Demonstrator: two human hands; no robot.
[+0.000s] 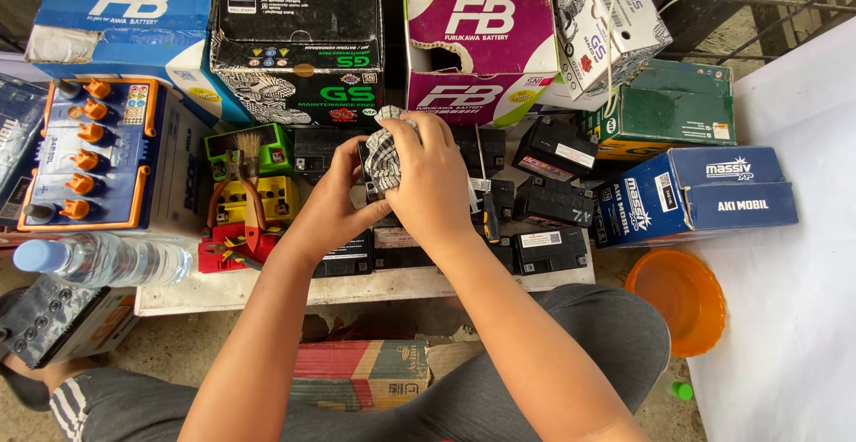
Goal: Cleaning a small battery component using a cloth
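Checked rag (pixel 385 152) under right hand (pixel 435 179), left hand (pixel 337 194) steadying black battery (pixel 370 188) beneath

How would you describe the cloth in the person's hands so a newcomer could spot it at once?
Start at the magenta and white carton at the back of the low white shelf. Just in front of it, the right hand presses a crumpled rag onto a small black battery steadied by the left hand. It is the only soft, checked fabric among hard boxes.
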